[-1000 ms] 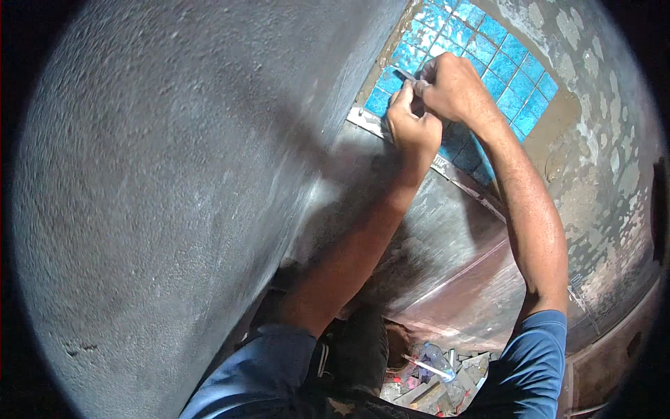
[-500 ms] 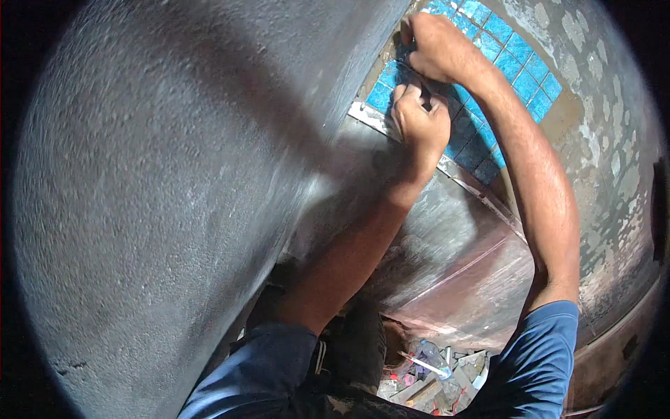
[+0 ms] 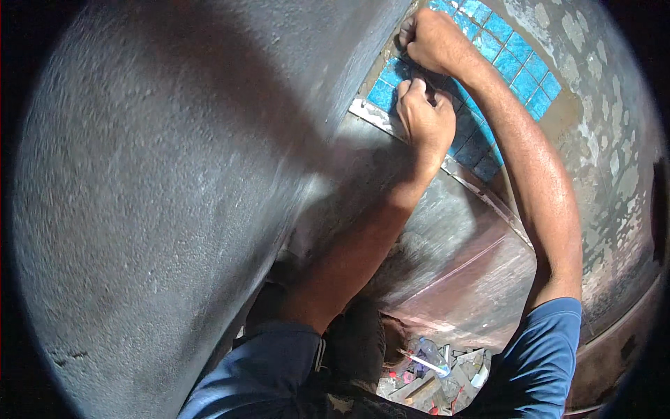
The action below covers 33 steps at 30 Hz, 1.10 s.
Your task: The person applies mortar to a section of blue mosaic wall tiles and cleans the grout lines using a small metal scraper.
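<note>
Glossy blue square tiles (image 3: 508,66) form a grid on the wall at the upper right, divided by narrow dark joints. My right hand (image 3: 438,43) is closed near the tiles' left side, beside the corner with the grey wall. Just below it, my left hand (image 3: 427,120) is bent in a pinch against the lower tiles. Whatever the fingers of either hand grip is hidden or too small to make out. Under the tiles' lower edge runs a pale straight strip (image 3: 481,192), partly covered by my left hand.
A rough grey wall (image 3: 167,188) rises close along the left. Patchy mortar (image 3: 579,119) borders the tiles on the right. At the bottom lies rubble (image 3: 422,391) with a clear plastic bottle (image 3: 429,349) and a white stick (image 3: 424,364).
My right hand has shifted slightly up over the tiles. My left hand has moved a little to the right, and more of the lower left tile shows beside it.
</note>
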Available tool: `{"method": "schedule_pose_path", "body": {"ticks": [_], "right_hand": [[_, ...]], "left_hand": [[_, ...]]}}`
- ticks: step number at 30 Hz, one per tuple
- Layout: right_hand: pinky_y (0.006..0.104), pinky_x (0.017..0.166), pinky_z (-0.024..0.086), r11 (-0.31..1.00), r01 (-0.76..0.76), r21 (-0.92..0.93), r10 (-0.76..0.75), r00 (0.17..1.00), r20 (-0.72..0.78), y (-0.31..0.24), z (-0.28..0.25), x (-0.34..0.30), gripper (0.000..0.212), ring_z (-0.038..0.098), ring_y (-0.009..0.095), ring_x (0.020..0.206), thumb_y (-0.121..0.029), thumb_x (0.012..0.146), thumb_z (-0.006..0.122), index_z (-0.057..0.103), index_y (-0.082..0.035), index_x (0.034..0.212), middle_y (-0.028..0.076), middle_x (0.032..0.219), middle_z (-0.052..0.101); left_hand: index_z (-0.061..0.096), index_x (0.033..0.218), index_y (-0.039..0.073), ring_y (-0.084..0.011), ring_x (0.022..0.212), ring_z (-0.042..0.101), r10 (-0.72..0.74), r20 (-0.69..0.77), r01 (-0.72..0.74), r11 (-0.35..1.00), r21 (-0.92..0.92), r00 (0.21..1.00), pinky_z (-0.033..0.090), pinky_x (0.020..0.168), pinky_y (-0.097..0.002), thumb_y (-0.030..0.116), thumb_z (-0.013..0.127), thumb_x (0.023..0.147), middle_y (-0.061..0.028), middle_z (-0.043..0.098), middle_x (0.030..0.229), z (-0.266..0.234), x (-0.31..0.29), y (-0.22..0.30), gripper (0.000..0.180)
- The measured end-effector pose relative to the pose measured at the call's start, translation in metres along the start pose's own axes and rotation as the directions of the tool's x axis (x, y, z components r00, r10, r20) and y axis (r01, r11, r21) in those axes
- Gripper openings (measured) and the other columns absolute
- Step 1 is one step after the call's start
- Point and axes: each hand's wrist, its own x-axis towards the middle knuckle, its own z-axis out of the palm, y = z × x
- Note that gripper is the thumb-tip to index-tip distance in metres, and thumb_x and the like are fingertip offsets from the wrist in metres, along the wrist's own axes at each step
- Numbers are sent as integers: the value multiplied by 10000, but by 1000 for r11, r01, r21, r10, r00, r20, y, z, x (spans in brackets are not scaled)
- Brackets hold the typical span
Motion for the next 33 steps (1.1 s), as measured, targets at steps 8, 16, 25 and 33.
{"method": "schedule_pose_path", "body": {"ticks": [8,16,25,33], "right_hand": [[516,695,561,986,-154,67,161,980,-119,-17,-2,-11,147,731,474,816,-62,806,670,676,83,825,328,800,682],[500,804,584,994,-105,-30,99,985,-143,-23,1,-8,113,749,433,908,-10,764,673,710,19,867,249,886,749],[471,779,591,973,-194,124,204,976,-73,-5,13,4,162,752,367,788,-68,742,721,744,12,881,222,804,745],[397,625,583,868,-441,230,397,893,214,-2,9,19,245,714,223,654,-48,671,824,764,109,849,152,768,755]], "left_hand": [[651,945,-55,-452,889,673,-16,46,17,1000,-17,999,513,802,-518,49,713,856,-242,642,925,-2,-3,5,151],[680,968,-55,-461,895,661,52,17,-52,998,-34,998,504,801,-527,63,728,875,-243,644,930,-3,0,2,157],[698,1029,-79,-443,854,684,14,30,-14,1000,18,999,527,780,-507,42,712,868,-253,645,945,-1,-2,-4,202],[632,1207,-155,-297,742,774,-25,27,30,986,-164,999,635,563,-358,-20,662,907,-227,656,1031,8,0,-18,330]]}}
